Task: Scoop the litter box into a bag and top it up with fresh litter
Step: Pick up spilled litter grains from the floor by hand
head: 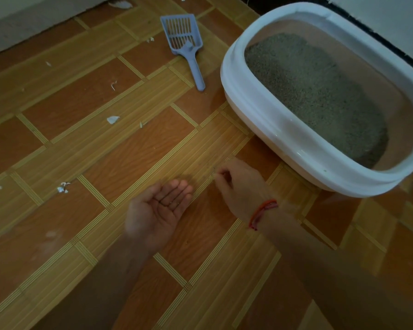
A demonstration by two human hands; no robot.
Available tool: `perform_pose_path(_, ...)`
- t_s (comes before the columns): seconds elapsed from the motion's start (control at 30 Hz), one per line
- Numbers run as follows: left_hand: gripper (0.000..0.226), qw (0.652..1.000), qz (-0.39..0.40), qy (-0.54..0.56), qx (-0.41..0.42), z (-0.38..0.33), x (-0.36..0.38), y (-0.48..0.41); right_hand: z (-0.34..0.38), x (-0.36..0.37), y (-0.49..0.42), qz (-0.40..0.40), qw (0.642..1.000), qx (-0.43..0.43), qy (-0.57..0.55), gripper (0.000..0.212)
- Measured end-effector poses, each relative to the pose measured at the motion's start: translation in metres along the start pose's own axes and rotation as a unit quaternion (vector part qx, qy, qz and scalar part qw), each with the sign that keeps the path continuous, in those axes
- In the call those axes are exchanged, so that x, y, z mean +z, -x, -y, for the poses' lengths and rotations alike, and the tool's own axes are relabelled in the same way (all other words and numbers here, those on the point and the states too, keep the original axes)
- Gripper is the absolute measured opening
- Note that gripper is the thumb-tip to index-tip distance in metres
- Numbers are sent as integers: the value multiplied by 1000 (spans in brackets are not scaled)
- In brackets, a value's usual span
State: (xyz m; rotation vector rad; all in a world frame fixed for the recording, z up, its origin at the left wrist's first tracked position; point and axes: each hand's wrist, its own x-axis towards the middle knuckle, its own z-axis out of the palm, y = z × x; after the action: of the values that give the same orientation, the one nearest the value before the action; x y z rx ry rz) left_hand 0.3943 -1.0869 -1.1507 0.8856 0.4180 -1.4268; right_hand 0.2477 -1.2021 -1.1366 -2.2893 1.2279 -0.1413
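Floor (81, 151) of orange and tan tile pattern, seen from above. Litter box (248, 96) sits at the right, white rim over a pale tub, close to a dark baseboard and a light wall behind it. Grey-brown litter (315, 91) covers its bottom, heaped unevenly, with bare tub wall showing around the edges. Scoop (184, 41), blue-grey and slotted, lies flat on the floor to the left of the box, apart from it, its handle pointing toward the person and its blade toward the far wall (22, 15). Neither hand touches scoop or box. Left hand (157, 210) is held palm up low over the floor, fingers straight, together and relaxed, gripping nothing; a few dark specks lie on the fingers, too small to name. Right hand (239, 184) is just beside it, nearer the box, back of the hand up, fingers curled in with thumb and forefinger tips brought together close to the floor; whether anything sits between them cannot be told. Red thread (262, 213) circles the right wrist. White scraps (112, 119) are scattered over the floor on the left side, well apart from the hands.
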Motion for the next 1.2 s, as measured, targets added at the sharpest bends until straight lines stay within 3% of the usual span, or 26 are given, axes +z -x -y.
perform_pose_path(0.2, 36, 999, 28, -20, 4, 0, -5, -2, 47, 12, 20, 28, 996, -64, -57, 13)
perform_pose_path(0.3, 44, 998, 29, -57, 10, 1, -2, 2, 59, 16, 20, 47, 994, -75, -68, 14)
perform_pose_path(0.4, 55, 998, 27, -58, 9, 1, 1, 4, 62, 20, 20, 63, 992, -80, -68, 13)
perform_pose_path(0.63, 49, 998, 42, -45, 2, 2, 0, 3, 55, 17, 23, 59, 990, -101, -75, 21)
perform_pose_path(0.8, 44, 1000, 6, 6, 7, -1, 2, 2, 16, -3, 16, -42, 998, -23, -51, 12)
perform_pose_path(0.97, 40, 999, -22, 23, 21, -7, 6, 4, -23, -10, 10, 4, 996, 80, 27, 6)
perform_pose_path(1.2, 45, 999, -18, 40, 18, -9, 11, 9, -20, 1, 1, 19, 997, 67, 16, 6)
